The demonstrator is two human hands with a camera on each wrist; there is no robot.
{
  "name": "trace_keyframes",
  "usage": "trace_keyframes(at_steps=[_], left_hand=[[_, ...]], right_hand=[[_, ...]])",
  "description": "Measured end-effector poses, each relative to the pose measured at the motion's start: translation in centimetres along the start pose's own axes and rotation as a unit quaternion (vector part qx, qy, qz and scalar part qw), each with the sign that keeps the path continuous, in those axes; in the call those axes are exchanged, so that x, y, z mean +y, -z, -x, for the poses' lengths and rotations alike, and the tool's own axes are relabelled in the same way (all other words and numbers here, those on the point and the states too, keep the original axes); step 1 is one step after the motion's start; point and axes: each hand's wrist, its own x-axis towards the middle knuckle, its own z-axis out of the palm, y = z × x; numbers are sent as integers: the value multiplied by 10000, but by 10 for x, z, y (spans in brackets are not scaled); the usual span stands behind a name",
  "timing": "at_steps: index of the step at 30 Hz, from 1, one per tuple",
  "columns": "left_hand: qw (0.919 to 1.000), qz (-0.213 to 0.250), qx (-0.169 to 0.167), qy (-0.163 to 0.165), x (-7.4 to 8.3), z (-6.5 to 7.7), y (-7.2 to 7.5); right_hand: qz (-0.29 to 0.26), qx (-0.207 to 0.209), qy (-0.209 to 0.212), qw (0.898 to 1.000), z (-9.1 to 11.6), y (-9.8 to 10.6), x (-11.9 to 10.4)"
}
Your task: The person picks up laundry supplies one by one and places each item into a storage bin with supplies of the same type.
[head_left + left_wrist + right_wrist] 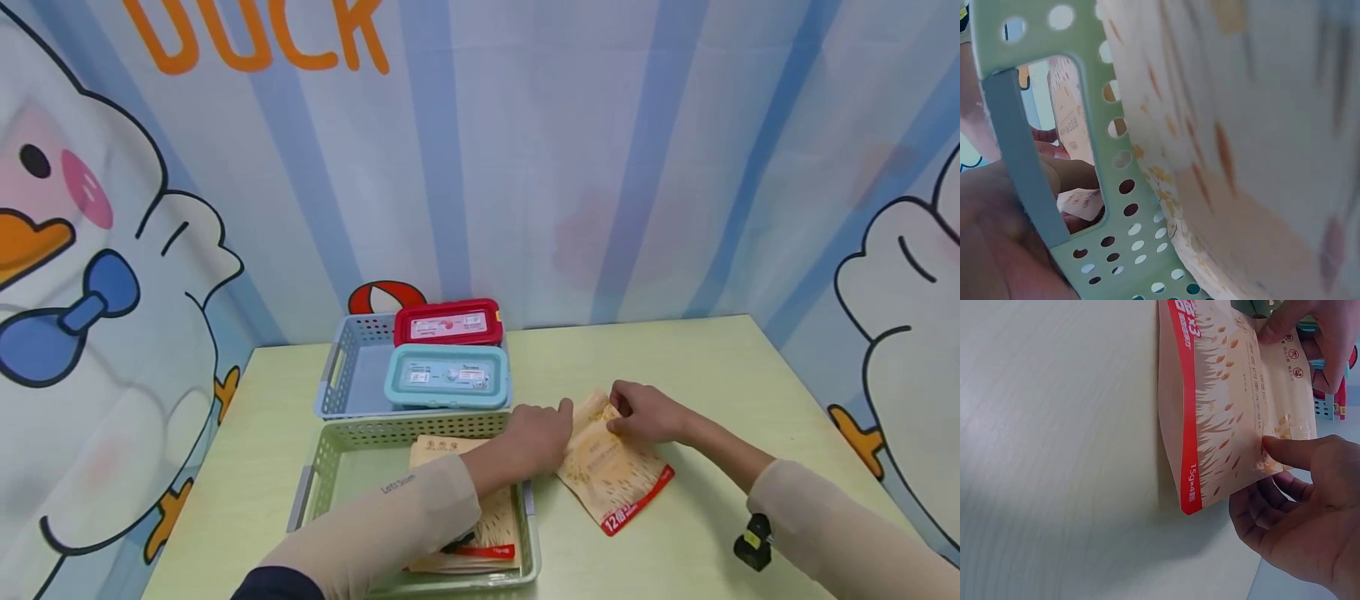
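Note:
A tan paper packet with a red bottom band and printed wheat ears stands tilted just over the table, right of the green basket. My left hand pinches its upper left edge. At its upper right edge, my right hand pinches it between thumb and fingers. The right wrist view has the packet from close by, with the right hand below it and the left hand above. In the left wrist view, the basket's grey handle partly hides the left hand.
More tan packets lie stacked in the green basket, partly covered by my left forearm. Behind it a blue basket holds a red wipes pack and a light-blue one. A printed duck curtain hangs behind the table.

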Motion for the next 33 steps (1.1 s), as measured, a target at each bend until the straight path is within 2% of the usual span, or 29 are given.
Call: trace_keyframes(at_steps=[8,13,16,20,23,26,30,33], left_hand=[[9964,767,237,-284,-7,2,6],[9913,1068,594,-485,-10,2,14],[9847,1410,854,-569,-12,3,20],[9706,2120,982,-576,-15,5,26],[9536,2859,836,-438,-16,7,29],[9368,3411,744,-226,-17,7,32],[9203,3825,822,25,-21,8,34],[9071,4104,934,84,-23,10,38]], right_hand=[[200,276,288,9990,3,12,-4],[186,451,408,9980,7,24,-7],[67,569,393,9976,11,31,-7],[-143,736,286,9968,15,35,-5],[-249,893,210,9955,18,34,-4],[-272,1153,173,9928,22,33,-5],[-211,1546,198,9876,26,34,-9],[-145,1775,254,9837,26,37,-13]])
